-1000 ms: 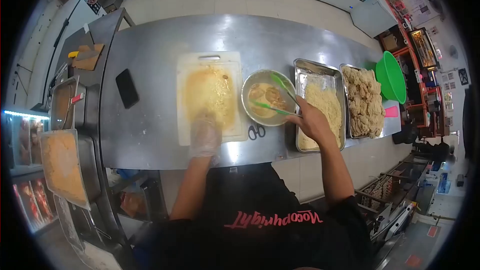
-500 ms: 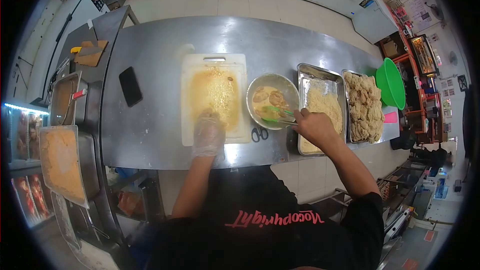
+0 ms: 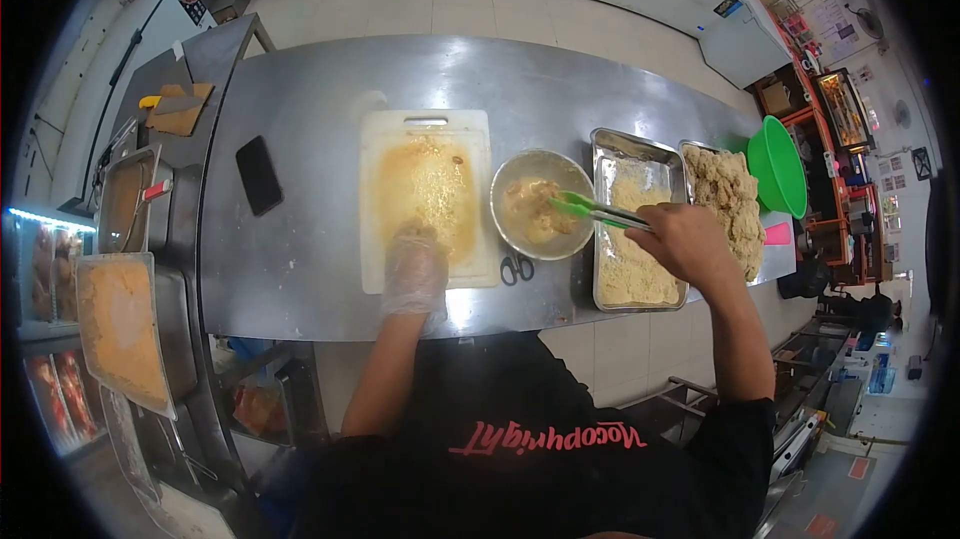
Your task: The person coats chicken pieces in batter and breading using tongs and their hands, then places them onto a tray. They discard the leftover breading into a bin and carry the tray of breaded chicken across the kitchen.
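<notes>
My right hand [image 3: 688,244] is closed round the handle of metal tongs [image 3: 620,215] with green tips. The tips lie over the right part of a bowl [image 3: 503,225], where pale, wet pieces [image 3: 540,209] sit in batter. My left hand [image 3: 414,274], in a clear plastic glove, rests on the near part of a white cutting board [image 3: 477,125]. Its fingertips point away from me and look coated with crumbs; nothing shows in its grasp. Yellowish liquid and crumbs cover the middle of the board. Black-handled scissors [image 3: 517,269] lie between board and bowl.
Right of the bowl, a metal tray [image 3: 597,284] holds yellowish crumbs [image 3: 640,279]. Beyond it stand a tray of breaded pieces [image 3: 727,199] and a green basin [image 3: 778,167]. A phone [image 3: 260,175] lies at the left. Metal pans [image 3: 178,329] line the side counter.
My right hand has moved to the right, drawing the tongs' green tips from the bowl's middle toward its right side. The batter's surface looks stirred. My left hand stays on the board.
</notes>
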A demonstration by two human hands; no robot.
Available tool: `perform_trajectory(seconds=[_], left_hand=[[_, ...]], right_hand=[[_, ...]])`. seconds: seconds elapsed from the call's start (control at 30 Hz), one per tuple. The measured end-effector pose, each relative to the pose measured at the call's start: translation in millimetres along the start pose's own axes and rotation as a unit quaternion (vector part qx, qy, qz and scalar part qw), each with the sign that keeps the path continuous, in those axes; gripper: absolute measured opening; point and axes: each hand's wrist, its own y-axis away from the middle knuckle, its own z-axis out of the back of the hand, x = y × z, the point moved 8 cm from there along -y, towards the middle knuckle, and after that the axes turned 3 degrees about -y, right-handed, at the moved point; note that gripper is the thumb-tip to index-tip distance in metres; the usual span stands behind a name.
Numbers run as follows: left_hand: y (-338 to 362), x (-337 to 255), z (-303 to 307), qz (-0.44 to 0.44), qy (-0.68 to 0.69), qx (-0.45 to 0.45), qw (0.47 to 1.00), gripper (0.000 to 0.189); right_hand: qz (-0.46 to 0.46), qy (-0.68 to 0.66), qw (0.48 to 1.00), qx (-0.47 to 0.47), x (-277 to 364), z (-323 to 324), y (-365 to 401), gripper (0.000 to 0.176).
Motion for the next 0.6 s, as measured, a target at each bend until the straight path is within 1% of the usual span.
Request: perform_trajectory(seconds=[0.1,0.2,0.27,0.3,0.33,0.4,0.47,0.53,0.6], left_hand=[[1,4,-1,0.014,0.023,-0.009,1.000,0.024],[-1,1,2,0.002,0.012,-0.018,1.000,0.023],[0,-3,9,-0.012,-0.001,-0.045,0.999,0.021],[-1,-4,10,-0.012,-0.001,-0.044,0.999,0.021],[-1,-3,9,0.001,-0.001,-0.030,1.000,0.020],[-3,-3,10,0.013,-0.001,-0.012,1.000,0.019],[-4,3,1,0.062,0.007,0.072,0.995,0.034],[-5,2,5,0.061,0.027,0.065,0.996,0.031],[-4,2,7,0.064,0.044,0.059,0.995,0.029]], right_hand=[[-0.005,-0.010,1.000,-0.005,-8,13,2,0.030],[-0.022,-0.006,1.000,-0.001,-14,11,1,0.031],[-0.034,-0.004,0.999,-0.001,-18,5,1,0.031],[-0.037,-0.002,0.999,-0.019,-19,4,2,0.031],[-0.040,0.000,0.999,-0.037,-20,4,3,0.031],[-0.049,0.011,0.998,-0.036,-20,1,3,0.031],[-0.061,0.021,0.997,-0.036,-21,-3,6,0.031],[-0.048,0.002,0.995,-0.091,-19,3,8,0.030],[-0.049,0.013,0.996,-0.079,-18,-4,8,0.030]])
